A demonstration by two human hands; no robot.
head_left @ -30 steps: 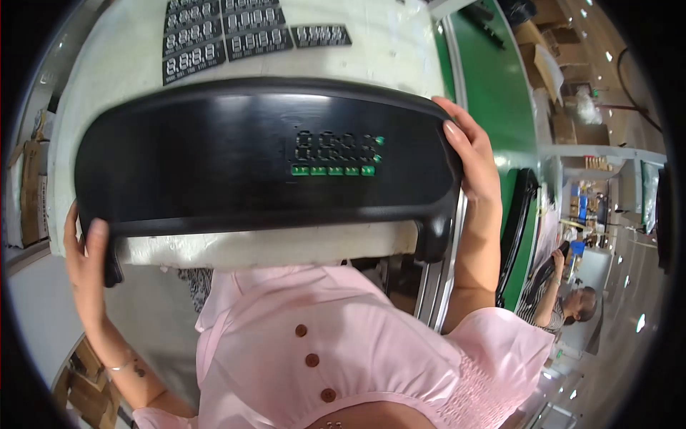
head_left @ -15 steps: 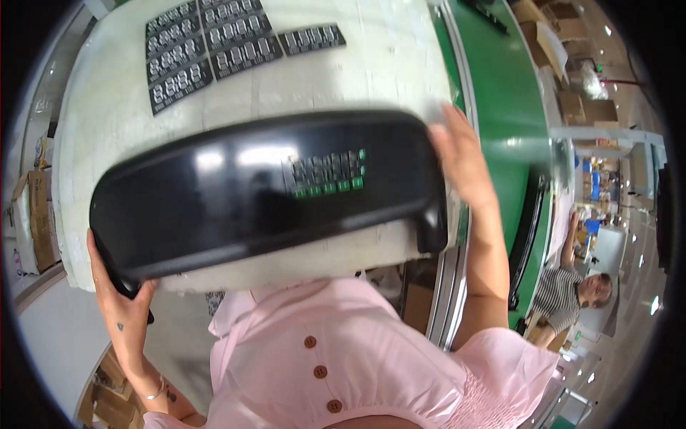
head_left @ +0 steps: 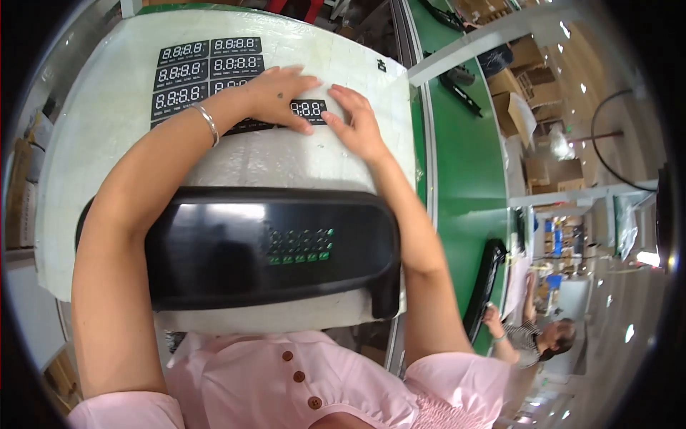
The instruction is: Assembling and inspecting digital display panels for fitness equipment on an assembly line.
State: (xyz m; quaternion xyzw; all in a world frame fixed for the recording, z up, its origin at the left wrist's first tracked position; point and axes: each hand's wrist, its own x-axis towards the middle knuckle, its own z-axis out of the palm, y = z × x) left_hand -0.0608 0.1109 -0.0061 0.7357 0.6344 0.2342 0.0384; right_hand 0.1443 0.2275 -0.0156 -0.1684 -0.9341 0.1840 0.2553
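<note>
A long glossy black panel [head_left: 214,250], rounded at its ends, lies on the white work surface close to my body. Small green circuit parts [head_left: 300,247] show through cutouts in it. Beyond the panel, black display labels [head_left: 182,74] with white digit segments are laid out in a block. My left hand [head_left: 281,98] reaches across them, fingers spread, partly covering the rightmost label [head_left: 309,110]. My right hand [head_left: 357,127] is at that label's right end with thumb and fingers apart. Whether either thumb presses on the label, I cannot tell.
To the right runs a green conveyor or bench [head_left: 464,193] bearing long black parts [head_left: 487,289]. A grey metal post [head_left: 464,48] crosses above the far right corner. Cardboard boxes [head_left: 514,114] stand beyond, and a co-worker in a striped top [head_left: 529,343] is at the lower right.
Both hands have left the ends of the black panel and moved forward to the rightmost label. The panel now rests nearer my body, and the view has shifted.
</note>
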